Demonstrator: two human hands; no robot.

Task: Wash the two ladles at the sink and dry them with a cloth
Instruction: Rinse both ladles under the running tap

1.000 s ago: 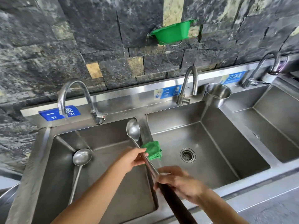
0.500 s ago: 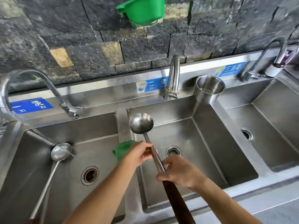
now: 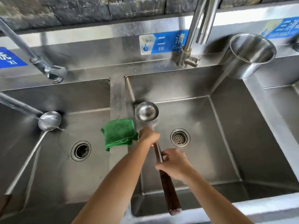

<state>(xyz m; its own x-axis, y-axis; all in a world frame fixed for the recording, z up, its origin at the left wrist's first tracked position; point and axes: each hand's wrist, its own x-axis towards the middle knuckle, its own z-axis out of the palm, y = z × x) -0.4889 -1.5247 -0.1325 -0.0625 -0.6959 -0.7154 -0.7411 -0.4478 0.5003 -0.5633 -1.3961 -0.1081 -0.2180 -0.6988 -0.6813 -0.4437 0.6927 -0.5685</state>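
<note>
I hold a steel ladle (image 3: 146,112) with a dark wooden handle over the middle sink basin (image 3: 226,143). My left hand (image 3: 148,136) grips the metal shaft just below the bowl. My right hand (image 3: 174,164) grips lower down, where shaft meets wood. A second ladle (image 3: 49,120) leans in the left basin (image 3: 90,175), its bowl under a thin stream from the left tap (image 3: 47,68). A folded green cloth (image 3: 119,134) lies on the divider between the two basins, just left of my left hand.
The middle tap (image 3: 191,44) rises behind the held ladle. A steel cup holder (image 3: 249,55) stands at the back right. Drains sit in the left basin (image 3: 80,150) and the middle one (image 3: 180,138). A third basin (image 3: 284,102) lies at the right.
The held ladle has moved right, from above the divider to over the middle basin, and its bowl has turned to face up. The view has come closer and tilted down.
</note>
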